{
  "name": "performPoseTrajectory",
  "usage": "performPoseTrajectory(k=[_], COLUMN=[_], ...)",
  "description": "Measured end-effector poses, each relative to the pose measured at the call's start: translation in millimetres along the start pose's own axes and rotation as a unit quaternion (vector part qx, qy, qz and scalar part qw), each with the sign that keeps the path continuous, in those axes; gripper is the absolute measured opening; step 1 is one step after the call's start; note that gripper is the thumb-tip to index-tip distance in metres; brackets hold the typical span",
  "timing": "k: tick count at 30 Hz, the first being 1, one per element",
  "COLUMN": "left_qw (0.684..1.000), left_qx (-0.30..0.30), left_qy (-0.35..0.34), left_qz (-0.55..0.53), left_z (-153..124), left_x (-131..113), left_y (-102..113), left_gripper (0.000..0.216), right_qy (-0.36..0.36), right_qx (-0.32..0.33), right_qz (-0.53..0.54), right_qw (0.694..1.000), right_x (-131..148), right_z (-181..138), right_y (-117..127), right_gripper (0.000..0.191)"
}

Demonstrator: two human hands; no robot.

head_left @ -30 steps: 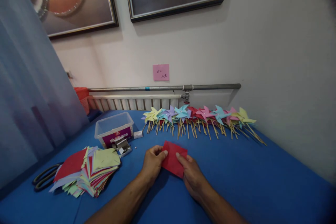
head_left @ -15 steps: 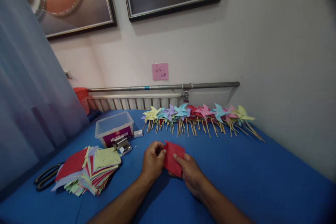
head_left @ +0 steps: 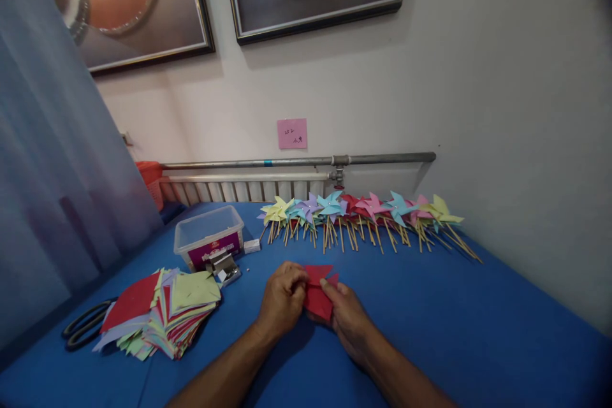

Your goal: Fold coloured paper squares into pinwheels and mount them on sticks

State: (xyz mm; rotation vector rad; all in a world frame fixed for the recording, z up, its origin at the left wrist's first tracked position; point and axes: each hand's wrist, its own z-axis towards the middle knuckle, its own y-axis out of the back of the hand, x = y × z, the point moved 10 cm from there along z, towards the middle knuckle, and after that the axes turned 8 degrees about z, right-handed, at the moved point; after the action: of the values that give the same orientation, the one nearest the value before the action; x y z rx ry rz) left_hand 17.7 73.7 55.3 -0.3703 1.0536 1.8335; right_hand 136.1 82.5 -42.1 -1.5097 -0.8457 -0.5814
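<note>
A piece of red paper (head_left: 317, 296) with slits cut in from its corners is held up between my hands over the blue table (head_left: 430, 331). My left hand (head_left: 283, 296) pinches its left side, fingers closed on the edge. My right hand (head_left: 348, 311) grips the right side, thumb on the front face and fingers behind. At the upper right, a cut flap stands apart from the sheet. Whatever lies under my left fingertips is hidden. Beyond my hands lies a row of paper pinwheels (head_left: 331, 204) on thin wooden sticks, in several colours.
On the left sits a pile of coloured paper squares (head_left: 196, 290), with black scissor handles (head_left: 83, 326) beside it. Behind stand a clear plastic tub (head_left: 209, 227), a small open box of pins (head_left: 224, 268) and a white block (head_left: 252, 245). A blue curtain (head_left: 62, 172) hangs at left.
My left fingers have folded in closer over the paper's left side. The red paper's upper part has opened out, and its cut flaps now show at the top right.
</note>
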Motion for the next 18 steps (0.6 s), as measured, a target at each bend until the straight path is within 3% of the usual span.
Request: performPoseTrajectory(k=[10,18], left_qw=[0.996,0.995], left_qx=[-0.013,-0.057], left_qy=[-0.047,0.075], left_qz=[0.069,0.021], left_z=[-4,-1], left_x=[-11,10], left_y=[2,13], left_gripper=[0.028,0.017], right_qy=[0.012,0.036], right_qx=[0.013,0.014], right_qz=[0.005,0.010], right_qw=[1.000,0.999], right_x=[3,5], right_z=[1,2], right_y=[-6,-5], right_gripper=[0.038,0.030])
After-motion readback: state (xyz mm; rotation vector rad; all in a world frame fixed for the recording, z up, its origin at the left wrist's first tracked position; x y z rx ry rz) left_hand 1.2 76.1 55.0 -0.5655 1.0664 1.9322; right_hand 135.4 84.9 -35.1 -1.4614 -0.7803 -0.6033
